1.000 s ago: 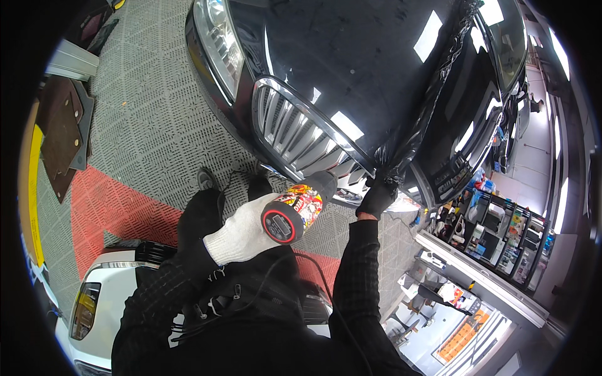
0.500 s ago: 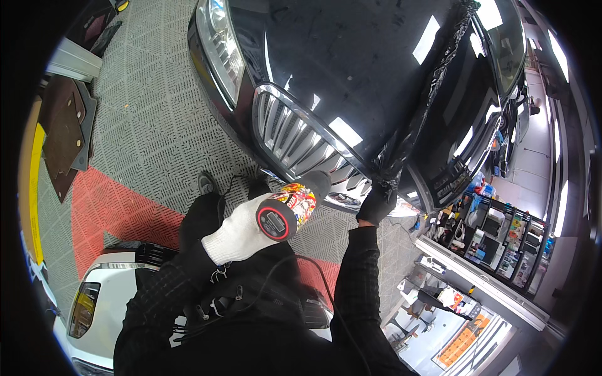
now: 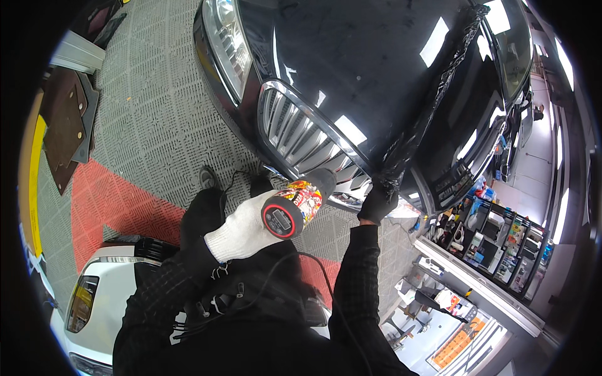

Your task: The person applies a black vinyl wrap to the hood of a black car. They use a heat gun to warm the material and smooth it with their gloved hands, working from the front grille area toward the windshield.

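Note:
A white knit glove covers my left hand, which is wrapped round a heat gun with a colourful patterned body and a small display ringed in red at its back end. The dark nozzle points toward the lower corner of the chrome grille of a black car. My right hand, in a black glove, is closed on the near end of a crumpled strip of glossy black film. That strip runs up along the side of the hood toward the windshield. My right fingertips are partly lost against the dark film.
Behind me at lower left stands a white car. A cable passes over my front. Brown and grey mats lie at far left on the grey and red grid floor. A shelf rack with bottles and boxes stands at right.
The heat gun and left hand have moved slightly to the right. My right hand keeps its grip on the film. The whole view has shifted a little, with the black car further right.

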`<state>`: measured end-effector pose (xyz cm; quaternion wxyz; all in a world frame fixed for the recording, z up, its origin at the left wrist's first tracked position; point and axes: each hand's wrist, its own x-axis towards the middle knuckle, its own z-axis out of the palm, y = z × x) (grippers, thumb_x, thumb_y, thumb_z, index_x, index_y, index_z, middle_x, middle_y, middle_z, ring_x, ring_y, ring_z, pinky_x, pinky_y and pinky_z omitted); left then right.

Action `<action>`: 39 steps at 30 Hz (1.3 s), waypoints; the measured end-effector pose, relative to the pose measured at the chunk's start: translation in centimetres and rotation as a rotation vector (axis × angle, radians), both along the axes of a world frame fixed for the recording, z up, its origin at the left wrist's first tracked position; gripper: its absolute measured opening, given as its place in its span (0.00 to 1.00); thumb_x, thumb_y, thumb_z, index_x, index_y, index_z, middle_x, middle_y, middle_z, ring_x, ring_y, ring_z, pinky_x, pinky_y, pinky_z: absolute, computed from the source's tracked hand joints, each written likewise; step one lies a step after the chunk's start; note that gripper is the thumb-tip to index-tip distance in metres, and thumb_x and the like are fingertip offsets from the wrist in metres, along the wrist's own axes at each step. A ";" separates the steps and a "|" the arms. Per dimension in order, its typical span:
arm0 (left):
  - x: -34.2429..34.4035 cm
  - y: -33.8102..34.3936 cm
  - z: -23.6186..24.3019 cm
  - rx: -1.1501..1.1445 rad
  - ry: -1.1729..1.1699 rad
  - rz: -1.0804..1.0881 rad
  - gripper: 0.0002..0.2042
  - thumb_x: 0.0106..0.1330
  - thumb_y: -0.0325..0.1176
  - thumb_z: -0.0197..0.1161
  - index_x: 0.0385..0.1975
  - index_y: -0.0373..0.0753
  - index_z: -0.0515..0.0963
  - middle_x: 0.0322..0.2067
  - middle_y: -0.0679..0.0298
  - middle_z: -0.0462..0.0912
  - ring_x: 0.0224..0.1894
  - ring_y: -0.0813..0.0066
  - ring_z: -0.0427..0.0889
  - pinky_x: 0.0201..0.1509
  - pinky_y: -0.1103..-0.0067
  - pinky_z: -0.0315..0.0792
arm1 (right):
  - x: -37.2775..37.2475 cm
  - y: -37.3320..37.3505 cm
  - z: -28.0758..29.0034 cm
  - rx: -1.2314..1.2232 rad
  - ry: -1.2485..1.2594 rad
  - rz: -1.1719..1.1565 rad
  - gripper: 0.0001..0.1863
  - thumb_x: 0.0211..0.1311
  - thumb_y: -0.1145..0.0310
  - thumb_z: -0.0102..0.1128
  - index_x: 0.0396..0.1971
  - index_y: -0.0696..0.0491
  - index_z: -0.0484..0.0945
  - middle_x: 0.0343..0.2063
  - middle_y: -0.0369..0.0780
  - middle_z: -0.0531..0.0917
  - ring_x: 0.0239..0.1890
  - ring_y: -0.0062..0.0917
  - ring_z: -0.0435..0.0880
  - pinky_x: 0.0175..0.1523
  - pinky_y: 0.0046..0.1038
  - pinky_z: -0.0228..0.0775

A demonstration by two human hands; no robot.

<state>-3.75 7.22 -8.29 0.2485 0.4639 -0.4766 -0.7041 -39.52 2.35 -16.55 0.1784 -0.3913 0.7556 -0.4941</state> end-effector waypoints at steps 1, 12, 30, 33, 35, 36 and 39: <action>0.0 -0.1 0.0 0.004 -0.006 -0.010 0.32 0.65 0.35 0.79 0.66 0.32 0.72 0.56 0.50 0.85 0.59 0.58 0.86 0.66 0.69 0.81 | -0.1 -0.2 0.2 0.032 0.065 -0.002 0.14 0.62 0.76 0.73 0.48 0.59 0.88 0.41 0.39 0.91 0.42 0.26 0.87 0.50 0.33 0.77; -0.2 -0.3 -0.1 -0.034 0.027 -0.008 0.33 0.65 0.37 0.79 0.67 0.31 0.71 0.56 0.49 0.84 0.60 0.58 0.86 0.66 0.69 0.81 | -1.6 -1.1 2.6 0.123 0.016 0.287 0.14 0.59 0.75 0.75 0.45 0.58 0.88 0.38 0.35 0.90 0.40 0.21 0.86 0.47 0.28 0.78; 0.7 -1.6 0.4 -0.014 -0.009 0.004 0.31 0.65 0.34 0.79 0.65 0.31 0.72 0.55 0.52 0.85 0.59 0.62 0.86 0.66 0.71 0.81 | 0.3 -0.4 3.0 0.017 -0.148 0.185 0.32 0.65 0.81 0.72 0.70 0.59 0.76 0.59 0.37 0.85 0.57 0.25 0.83 0.63 0.28 0.73; 1.1 -1.7 0.7 0.019 0.000 0.006 0.30 0.66 0.32 0.79 0.64 0.32 0.73 0.55 0.53 0.85 0.59 0.64 0.86 0.66 0.71 0.81 | 0.6 -0.6 2.8 0.026 -0.081 0.176 0.33 0.64 0.82 0.71 0.70 0.58 0.76 0.59 0.39 0.85 0.59 0.26 0.83 0.64 0.29 0.74; 1.2 -1.7 0.7 0.045 0.014 0.012 0.29 0.67 0.31 0.78 0.64 0.32 0.73 0.55 0.53 0.85 0.59 0.65 0.86 0.66 0.71 0.81 | 0.8 -0.8 2.8 0.051 -0.051 0.151 0.33 0.64 0.83 0.70 0.71 0.58 0.75 0.60 0.39 0.85 0.60 0.27 0.83 0.66 0.30 0.74; 1.2 -1.7 0.6 0.050 0.052 0.026 0.29 0.67 0.31 0.78 0.64 0.32 0.73 0.55 0.54 0.85 0.59 0.65 0.86 0.66 0.71 0.81 | 0.9 -0.9 2.8 0.036 -0.085 0.166 0.34 0.64 0.83 0.70 0.71 0.57 0.74 0.60 0.39 0.84 0.60 0.27 0.83 0.65 0.30 0.75; 1.2 -1.4 0.3 0.061 0.103 0.050 0.29 0.66 0.30 0.78 0.64 0.32 0.73 0.55 0.54 0.85 0.59 0.67 0.86 0.67 0.72 0.81 | 1.4 -1.4 3.2 0.023 -0.160 0.144 0.36 0.64 0.83 0.70 0.73 0.56 0.73 0.62 0.39 0.83 0.61 0.27 0.83 0.65 0.30 0.77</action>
